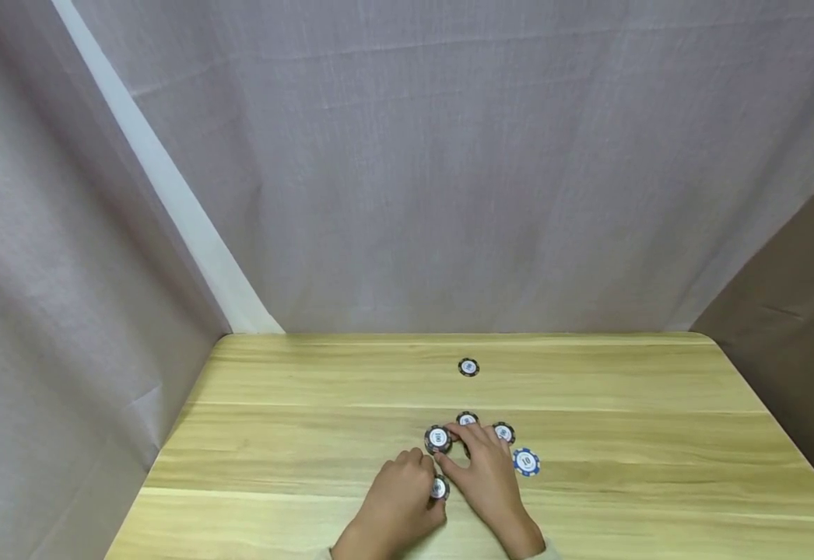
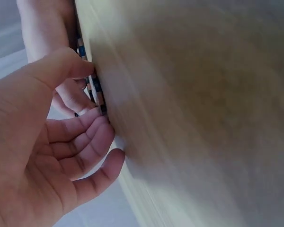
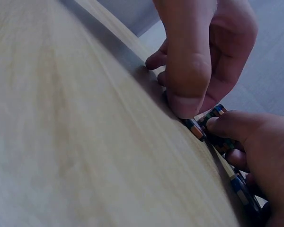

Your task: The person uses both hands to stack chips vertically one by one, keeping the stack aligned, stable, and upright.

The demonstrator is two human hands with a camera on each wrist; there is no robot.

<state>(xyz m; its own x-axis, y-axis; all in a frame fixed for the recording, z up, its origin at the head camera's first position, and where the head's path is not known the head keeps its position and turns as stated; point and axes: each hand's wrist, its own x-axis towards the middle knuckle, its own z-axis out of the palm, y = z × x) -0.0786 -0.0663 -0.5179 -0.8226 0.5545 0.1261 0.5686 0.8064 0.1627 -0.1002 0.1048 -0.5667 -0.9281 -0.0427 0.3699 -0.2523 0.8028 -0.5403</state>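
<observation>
pinched between thumb and curled fingers, a dark chip (image 1: 439, 488) lies face up in the left hand (image 1: 401, 498), the grip closed to about the chip's own width. the right hand (image 1: 489, 474) grasps a chip stack (image 1: 438, 439) just beyond it, thumb and forefinger at its side, spread no wider than the stack. being round, neither has a long axis; the stack stands upright, top face to the ceiling, its printed number turned sideways in the head view. both are a little left of midway between the side edges of the wooden tabletop (image 1: 274, 443), well apart from its far edge. by the right hand's fingertips lies another dark chip (image 1: 467, 418), partly covered; a further black chip (image 1: 503, 433) is just right of that hand, with a blue chip (image 1: 526, 462) marked 10 beside it, its number nearly upright. nearest the far edge lies a lone chip (image 1: 468, 366), flat. a grey curtain (image 1: 449, 171) hangs behind.
</observation>
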